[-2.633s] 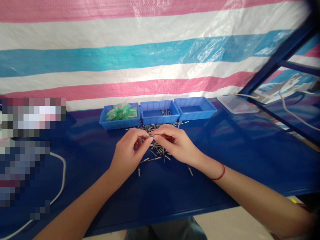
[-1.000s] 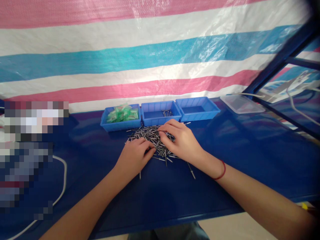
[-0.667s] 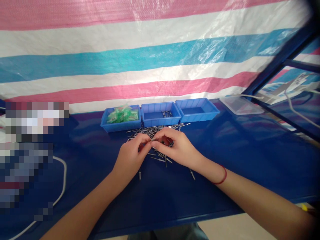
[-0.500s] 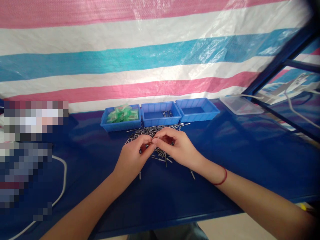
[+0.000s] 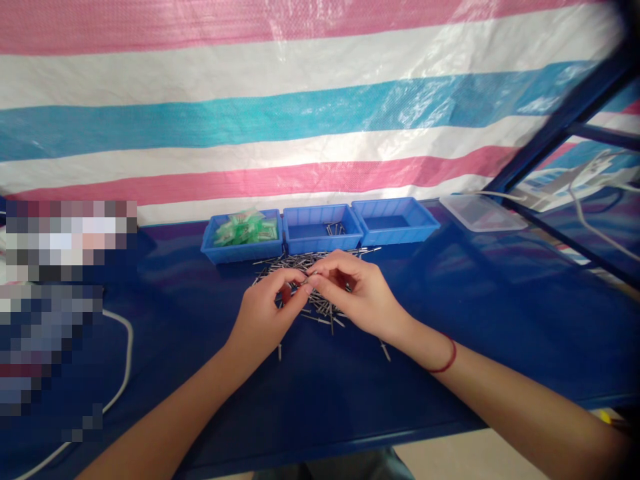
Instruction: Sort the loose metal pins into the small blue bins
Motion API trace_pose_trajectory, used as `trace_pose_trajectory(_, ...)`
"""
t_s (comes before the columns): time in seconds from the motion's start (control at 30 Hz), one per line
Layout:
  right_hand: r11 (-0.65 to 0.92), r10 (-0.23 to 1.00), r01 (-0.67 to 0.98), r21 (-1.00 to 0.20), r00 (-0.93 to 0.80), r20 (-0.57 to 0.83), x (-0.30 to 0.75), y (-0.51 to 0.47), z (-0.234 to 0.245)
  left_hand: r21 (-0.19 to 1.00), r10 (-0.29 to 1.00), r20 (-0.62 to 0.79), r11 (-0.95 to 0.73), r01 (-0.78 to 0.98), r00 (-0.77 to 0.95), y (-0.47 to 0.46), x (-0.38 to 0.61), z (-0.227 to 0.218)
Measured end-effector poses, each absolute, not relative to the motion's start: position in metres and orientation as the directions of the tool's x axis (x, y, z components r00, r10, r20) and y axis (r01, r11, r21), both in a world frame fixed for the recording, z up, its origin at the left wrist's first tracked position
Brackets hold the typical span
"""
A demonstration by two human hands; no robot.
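Note:
Over a pile of silver blind rivets (image 5: 325, 308), my two hands meet at the fingertips. My left hand (image 5: 267, 307) is closed in a pinch, thumb against the fingers. My right hand (image 5: 363, 293), with a dark red cord on its wrist, pinches at the same spot. A small bit of metal, apparently a rivet (image 5: 311, 274), shows between the fingertips; most of it is hidden by them. One loose rivet (image 5: 385, 351) lies below my right wrist, and another near my left wrist.
Behind the pile stand three blue bins: one with green-and-clear plastic packets (image 5: 245, 229), a middle bin (image 5: 300, 241) with a few rivets, and a right bin (image 5: 400, 235). A clear plastic lid (image 5: 483, 212) lies farther right. A white cable (image 5: 131, 340) curves along the left.
Both hands stay together over the pile. The right hand has shifted very slightly right, and a bit more metal shows between the fingertips.

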State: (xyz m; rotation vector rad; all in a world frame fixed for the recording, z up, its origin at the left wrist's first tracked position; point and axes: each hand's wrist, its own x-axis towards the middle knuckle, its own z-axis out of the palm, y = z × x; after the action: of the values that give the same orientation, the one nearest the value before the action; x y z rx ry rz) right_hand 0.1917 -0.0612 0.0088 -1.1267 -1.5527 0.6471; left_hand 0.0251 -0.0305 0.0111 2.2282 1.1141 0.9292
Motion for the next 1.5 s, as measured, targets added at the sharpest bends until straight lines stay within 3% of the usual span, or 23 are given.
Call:
trace_pose_trajectory(0.27,0.367,0.93,0.188,-0.911,-0.05,0.365,0.196,-0.056,0.006,0.658,0.79,0.417,-0.604,0.45,0.45,-0.025,0.019,0.013)
trace_pose_trajectory(0.43,0.432,0.902,0.277,-0.858,-0.128,0.413,0.2,-0.054,0.008,0.643,0.795,0.412,-0.6,0.477,0.445,-0.026,0.017,0.015)
trace_pose_trajectory(0.57,0.496,0.806,0.541,-0.68,0.004,0.592,0.209,-0.041,0.012,0.646,0.805,0.371,-0.582,0.494,0.462,-0.024,0.017,0.013)
trace_pose_trajectory(0.67,0.434,0.7,0.751,-0.497,0.066,0.711,0.219,-0.022,0.01,0.587,0.772,0.348,-0.622,0.519,0.532,-0.024,0.018,0.011)
trace_pose_trajectory(0.8,0.295,0.726,0.917,-0.27,-0.032,0.686,0.23,-0.003,0.002,0.469,0.7,0.292,-0.699,0.54,0.652,-0.022,0.018,0.008)
trace_pose_trajectory(0.9,0.259,0.743,0.946,-0.196,-0.065,0.666,0.234,-0.004,-0.001,0.384,0.641,0.246,-0.753,0.534,0.727,-0.021,0.016,0.006)
trace_pose_trajectory(1.1,0.334,0.76,0.918,-0.216,-0.127,0.637,0.232,-0.025,0.005,0.237,0.624,0.125,-0.774,0.587,0.772,-0.017,0.01,0.008)
trace_pose_trajectory(1.3,0.459,0.781,0.842,-0.284,-0.23,0.581,0.223,-0.042,0.007,0.189,0.567,0.05,-0.814,0.55,0.822,-0.016,0.007,0.009)
trace_pose_trajectory(1.5,0.528,0.816,0.753,-0.392,-0.321,0.481,0.208,-0.054,0.008,0.14,0.597,0.1,-0.801,0.583,0.796,-0.015,0.01,0.009)
